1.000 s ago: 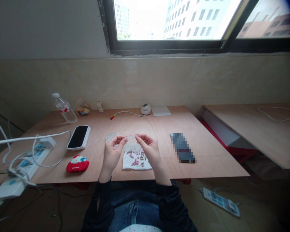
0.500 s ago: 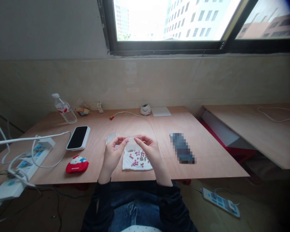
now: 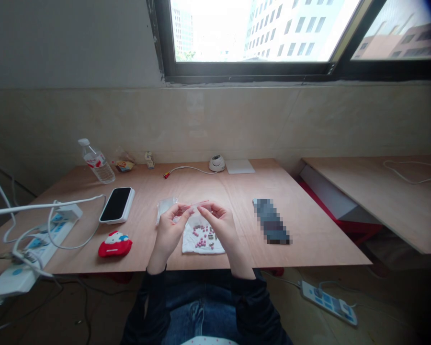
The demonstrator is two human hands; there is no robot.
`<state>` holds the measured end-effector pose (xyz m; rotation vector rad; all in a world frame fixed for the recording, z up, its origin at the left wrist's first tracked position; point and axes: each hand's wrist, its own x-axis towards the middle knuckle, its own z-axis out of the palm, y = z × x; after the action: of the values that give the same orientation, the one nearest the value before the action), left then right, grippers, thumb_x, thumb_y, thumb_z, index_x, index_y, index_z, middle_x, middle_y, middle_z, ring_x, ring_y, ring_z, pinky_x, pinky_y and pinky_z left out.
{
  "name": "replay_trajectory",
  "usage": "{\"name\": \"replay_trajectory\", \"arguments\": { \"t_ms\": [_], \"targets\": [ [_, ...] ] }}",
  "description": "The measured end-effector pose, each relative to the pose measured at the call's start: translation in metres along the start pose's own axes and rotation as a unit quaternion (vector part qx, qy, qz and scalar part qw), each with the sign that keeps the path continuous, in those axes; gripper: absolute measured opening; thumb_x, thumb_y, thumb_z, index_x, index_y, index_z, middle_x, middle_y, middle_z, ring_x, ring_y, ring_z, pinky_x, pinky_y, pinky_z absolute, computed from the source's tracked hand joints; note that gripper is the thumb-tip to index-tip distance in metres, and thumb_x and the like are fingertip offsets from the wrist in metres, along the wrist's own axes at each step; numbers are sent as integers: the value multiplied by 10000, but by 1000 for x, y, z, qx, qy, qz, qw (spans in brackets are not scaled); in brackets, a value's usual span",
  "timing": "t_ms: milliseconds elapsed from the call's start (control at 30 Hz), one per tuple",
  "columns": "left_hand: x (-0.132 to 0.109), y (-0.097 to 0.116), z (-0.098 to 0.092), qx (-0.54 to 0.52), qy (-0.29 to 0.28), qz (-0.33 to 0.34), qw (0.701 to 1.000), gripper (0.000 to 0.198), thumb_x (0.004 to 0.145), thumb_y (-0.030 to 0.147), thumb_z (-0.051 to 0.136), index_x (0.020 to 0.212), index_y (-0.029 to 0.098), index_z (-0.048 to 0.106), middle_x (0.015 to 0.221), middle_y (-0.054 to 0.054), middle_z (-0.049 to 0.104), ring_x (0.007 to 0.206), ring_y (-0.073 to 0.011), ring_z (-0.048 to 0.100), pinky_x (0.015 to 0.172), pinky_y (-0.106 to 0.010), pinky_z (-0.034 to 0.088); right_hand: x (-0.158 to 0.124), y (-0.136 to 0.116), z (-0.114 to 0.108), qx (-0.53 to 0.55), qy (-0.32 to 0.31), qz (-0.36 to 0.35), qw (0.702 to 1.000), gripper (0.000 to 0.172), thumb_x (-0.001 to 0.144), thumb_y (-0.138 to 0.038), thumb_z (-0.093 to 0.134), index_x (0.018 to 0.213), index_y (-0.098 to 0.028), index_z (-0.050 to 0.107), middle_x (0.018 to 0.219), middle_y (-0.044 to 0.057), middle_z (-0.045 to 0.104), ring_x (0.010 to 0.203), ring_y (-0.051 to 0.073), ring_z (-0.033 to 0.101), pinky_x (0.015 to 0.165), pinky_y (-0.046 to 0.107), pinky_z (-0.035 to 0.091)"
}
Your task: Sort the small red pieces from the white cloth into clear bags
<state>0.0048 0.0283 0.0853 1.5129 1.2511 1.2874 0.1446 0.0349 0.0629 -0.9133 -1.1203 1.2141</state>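
My left hand and my right hand are raised over the table with thumbs and fingertips pinched, almost meeting. Whatever is between the fingertips is too fine to make out. Below them lies a white cloth with pink beads and a few darker, metallic-looking pieces scattered over it. The right hand covers the cloth's right part. A clear plastic bag lies just beyond the left hand, which partly hides it.
To the left are a white-cased phone, a red plush pouch and a power strip with cables. A water bottle and a dome camera stand at the back. A pixelated dark object lies right.
My hands have drawn slightly closer together, with the fingertips still pinched. The beads and other things on the table stay where they were.
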Motion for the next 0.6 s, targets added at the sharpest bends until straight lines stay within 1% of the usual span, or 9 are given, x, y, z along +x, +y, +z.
{"name": "replay_trajectory", "arguments": {
  "t_ms": [200, 367, 500, 600],
  "targets": [
    [-1, 2, 1, 1, -1, -3, 1000, 195, 780, 347, 604, 825, 158, 627, 796, -27, 640, 762, -152, 595, 656, -232, 477, 0, -1, 0, -5, -1, -11, 1000, 202, 752, -374, 646, 796, -184, 696, 776, 36, 684, 724, 167, 615, 643, 272, 487],
    [-2, 3, 1, -4, -10, -10, 1000, 203, 778, 357, 605, 813, 158, 622, 762, -16, 614, 718, -144, 578, 618, -223, 464, -2, -3, 0, -7, 3, -13, 1000, 201, 752, -373, 645, 791, -182, 695, 779, 35, 682, 718, 167, 614, 619, 266, 489],
    [-2, 5, 2, -1, -11, -9, 1000, 200, 778, 355, 606, 811, 159, 625, 762, -15, 613, 720, -142, 575, 626, -220, 456, -2, -3, 1, -9, 6, -19, 1000, 185, 750, -360, 648, 780, -184, 695, 786, 34, 679, 716, 166, 610, 611, 265, 489],
    [-2, 5, 1, 0, -9, -10, 1000, 205, 773, 361, 608, 807, 160, 634, 762, -17, 623, 721, -145, 578, 632, -222, 456, -2, -4, 0, -8, 6, -9, 1000, 191, 741, -367, 655, 784, -186, 697, 778, 33, 680, 707, 168, 611, 596, 267, 490]
  ]
}}
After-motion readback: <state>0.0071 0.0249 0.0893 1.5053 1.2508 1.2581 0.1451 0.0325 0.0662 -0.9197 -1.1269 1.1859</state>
